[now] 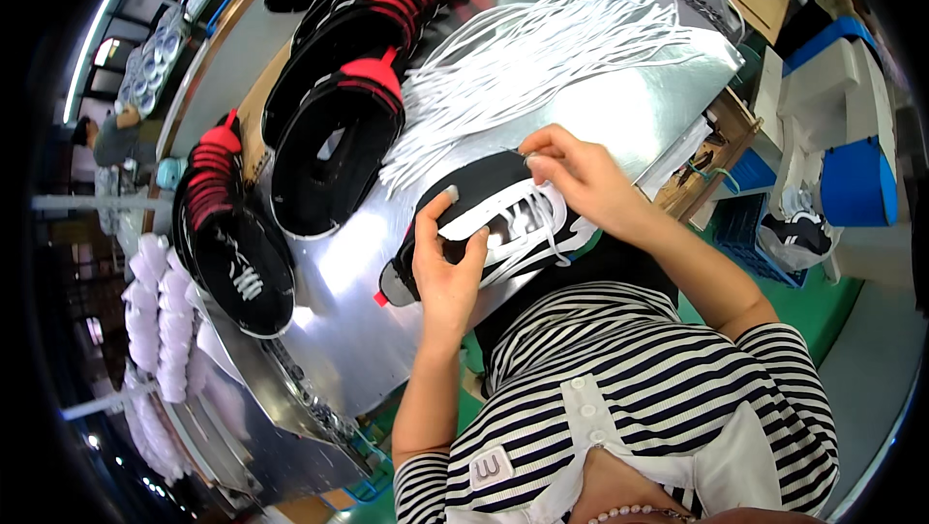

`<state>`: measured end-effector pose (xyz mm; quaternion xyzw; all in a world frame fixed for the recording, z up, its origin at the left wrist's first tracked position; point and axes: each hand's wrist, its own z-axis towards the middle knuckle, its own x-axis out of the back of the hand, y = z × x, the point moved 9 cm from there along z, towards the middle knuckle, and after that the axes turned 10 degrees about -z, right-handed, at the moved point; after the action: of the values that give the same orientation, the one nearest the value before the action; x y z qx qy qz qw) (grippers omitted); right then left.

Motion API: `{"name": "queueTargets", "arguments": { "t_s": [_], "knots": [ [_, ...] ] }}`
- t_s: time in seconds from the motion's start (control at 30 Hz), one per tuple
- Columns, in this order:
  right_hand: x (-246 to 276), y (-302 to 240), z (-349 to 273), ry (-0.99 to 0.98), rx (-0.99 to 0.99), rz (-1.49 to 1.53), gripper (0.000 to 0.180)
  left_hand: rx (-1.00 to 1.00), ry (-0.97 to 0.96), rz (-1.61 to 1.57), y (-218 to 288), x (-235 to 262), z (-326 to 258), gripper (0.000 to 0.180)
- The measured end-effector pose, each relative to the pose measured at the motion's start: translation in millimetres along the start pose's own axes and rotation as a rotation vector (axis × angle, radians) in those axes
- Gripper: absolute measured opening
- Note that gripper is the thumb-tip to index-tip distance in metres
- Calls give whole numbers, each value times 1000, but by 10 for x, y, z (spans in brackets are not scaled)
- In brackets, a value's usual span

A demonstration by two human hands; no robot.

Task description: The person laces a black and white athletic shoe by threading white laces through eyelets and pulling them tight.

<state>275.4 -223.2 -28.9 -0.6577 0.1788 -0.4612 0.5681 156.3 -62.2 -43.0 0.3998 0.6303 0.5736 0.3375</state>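
In front of me lies a black shoe upper (474, 179) with a white eyelet panel, a red tab at its heel end and a white shoelace (527, 251) partly threaded through it. My left hand (445, 268) grips the upper near its opening, thumb and forefinger apart on its surface. At the other end, my right hand (585, 176) has thumb and forefinger bent together on the upper's far edge. Whether a lace end is between those fingertips is too small to tell. Just beyond the upper, a bundle of white shoelaces (552, 55) spreads over the metal tabletop (353, 258).
Nested black-and-red uppers (334, 161) stand at the far left of the table. Another stack (242, 268) with a white-laced upper sits at the left edge. On the right are an open wooden drawer (711, 156), a blue crate (764, 248) and a blue-and-white machine (856, 171).
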Motion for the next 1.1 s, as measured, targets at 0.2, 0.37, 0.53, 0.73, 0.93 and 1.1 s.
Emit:
{"name": "queueTargets", "arguments": {
  "t_s": [0.2,0.37,0.53,0.73,0.93,1.1],
  "knots": [
    [-22,180,-28,278,95,-235,20,174,-70,-302,32,-135,104,52],
    [-103,237,64,175,-33,-280,20,126,-392,-625,13,111,23,54],
    [96,222,5,296,81,53,26,-185,-56,487,451,40,-202,50],
    [60,87,-510,97,14,-223,19,-693,-115,931,646,-536,-596,40],
    [-127,62,-741,159,105,-445,25,-584,-154,839,446,-590,-267,24],
    [-257,373,-648,54,-94,59,18,-567,-206,785,500,-661,-230,22]
  ]
}}
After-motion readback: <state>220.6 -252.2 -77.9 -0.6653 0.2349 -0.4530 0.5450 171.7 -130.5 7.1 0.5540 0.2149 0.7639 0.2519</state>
